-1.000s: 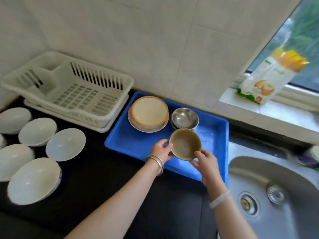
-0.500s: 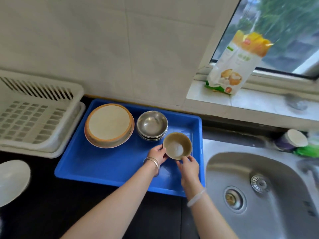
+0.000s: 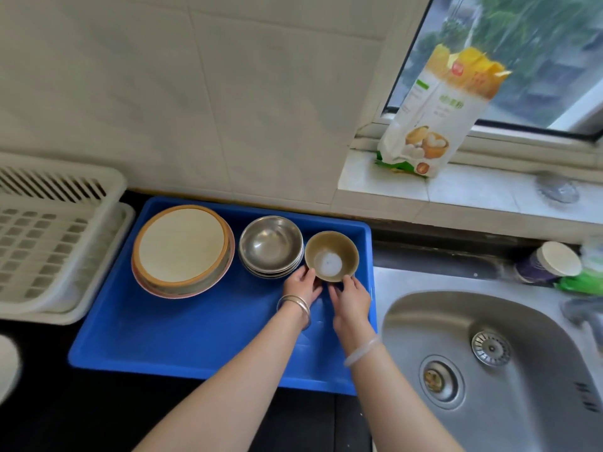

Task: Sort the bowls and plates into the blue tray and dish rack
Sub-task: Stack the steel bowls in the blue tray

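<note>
A small olive-brown bowl point(image 3: 331, 256) sits in the back right corner of the blue tray point(image 3: 182, 340), right beside a stack of steel bowls point(image 3: 270, 244). My left hand point(image 3: 301, 285) touches its near left rim and my right hand point(image 3: 350, 296) its near right rim. To the left in the tray lies a stack of orange-rimmed plates point(image 3: 182, 249). The white dish rack point(image 3: 55, 236) stands left of the tray with nothing seen in it. A white plate point(image 3: 8, 367) shows at the left edge.
A steel sink point(image 3: 489, 363) lies right of the tray. On the windowsill stands a flour bag point(image 3: 437, 119). A jar with a pale lid point(image 3: 548, 262) and something green sit behind the sink. The counter is black.
The brown bowl has gone from held above the tray's front to the tray's back right corner, beside the steel bowls. The view has swung right, so most white plates are out of sight.
</note>
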### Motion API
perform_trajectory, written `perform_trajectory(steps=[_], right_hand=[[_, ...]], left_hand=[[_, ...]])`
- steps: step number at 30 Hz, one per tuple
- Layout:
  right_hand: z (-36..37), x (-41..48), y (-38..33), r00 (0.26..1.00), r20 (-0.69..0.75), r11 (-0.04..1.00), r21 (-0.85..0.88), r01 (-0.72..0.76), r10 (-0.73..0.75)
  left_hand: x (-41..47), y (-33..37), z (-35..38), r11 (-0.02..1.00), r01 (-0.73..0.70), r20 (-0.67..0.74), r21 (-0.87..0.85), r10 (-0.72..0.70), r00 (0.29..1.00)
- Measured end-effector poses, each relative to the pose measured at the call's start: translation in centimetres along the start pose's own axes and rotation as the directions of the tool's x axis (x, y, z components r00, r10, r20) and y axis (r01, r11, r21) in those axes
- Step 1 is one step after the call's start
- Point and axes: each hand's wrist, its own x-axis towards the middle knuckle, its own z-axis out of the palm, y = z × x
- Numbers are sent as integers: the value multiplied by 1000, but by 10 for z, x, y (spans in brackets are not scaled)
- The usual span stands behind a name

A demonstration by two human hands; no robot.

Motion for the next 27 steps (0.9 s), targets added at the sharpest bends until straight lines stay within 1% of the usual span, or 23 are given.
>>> perform_trajectory(steps=[7,14,16,18,21,24,27], right_hand=[[4,5,-7,999,-33,999,29,-40,41],[2,1,-9,999,5,997,-51,-54,54],[-2,-4,-11,998,37,992,-117,-41,45],[-7,-11,-12,996,76,975,-222,-21,39],[-21,-27,-10,993,111,929,-369,18,25],[-28,-51,-3,979,201,855,-498,143,-46],[-21,-83,9,941,321,764,-581,281,-102]], left_hand=[[5,-2,6,999,-9,-40,49,11,999],[5,-1,5,991,-28,-57,130,36,998],[-1,0,3,990,-38,-63,138,47,997],[-10,0,-3,986,-52,-59,157,62,996],[-28,0,-24,950,-98,-41,296,115,992],[-57,6,-52,853,-189,-18,486,226,974],[-92,18,-87,781,-262,-37,567,342,939]])
